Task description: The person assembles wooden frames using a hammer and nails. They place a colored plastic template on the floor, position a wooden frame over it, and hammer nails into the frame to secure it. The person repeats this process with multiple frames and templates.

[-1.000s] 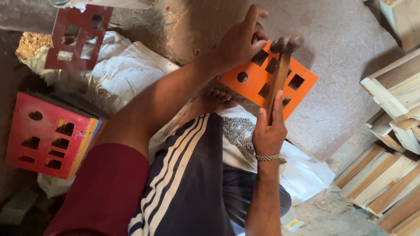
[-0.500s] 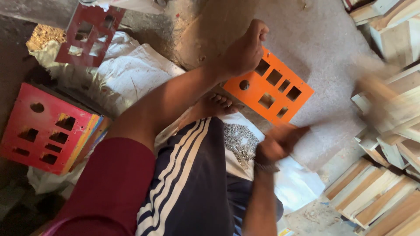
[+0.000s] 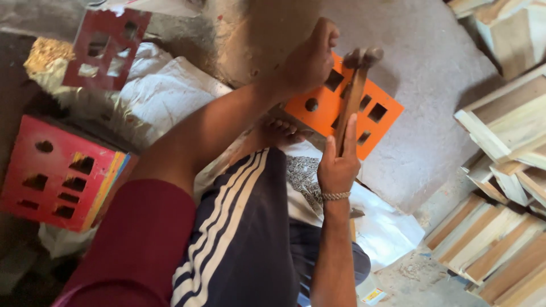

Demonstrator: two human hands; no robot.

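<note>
Since half a second ago our right hand (image 3: 339, 166) has swung back in from the right, where it was a blur near the timber, and the wooden-handled hammer with a dull grey metal head (image 3: 354, 94) is again up over the flat orange board pierced with square and round cut-outs (image 3: 372, 113), much as it stood a second ago. The right hand is closed round the lower handle, forefinger laid straight along the shaft; the head sits at the far end, over the board's upper edge. Our left hand (image 3: 307, 59) is clamped on the board's far left corner, fingers curled over the rim, pinning it to the rough grey concrete floor (image 3: 432, 62). We cannot make out a nail or the exact strike point. To do this well, we judge: keep the left fingers clear of the head's path, hold the board flat, strike short and square, since thin sheet with so many holes may crack or skid. A bare foot (image 3: 278, 129) rests just near of the board. At left, a red box-like block with similar cut-outs and striped coloured edges (image 3: 54, 170); far left, a dark red pierced panel (image 3: 105, 48) on crumpled white sacking (image 3: 165, 96). Pale raw wooden frames (image 3: 500, 239) are stacked at right.
</note>
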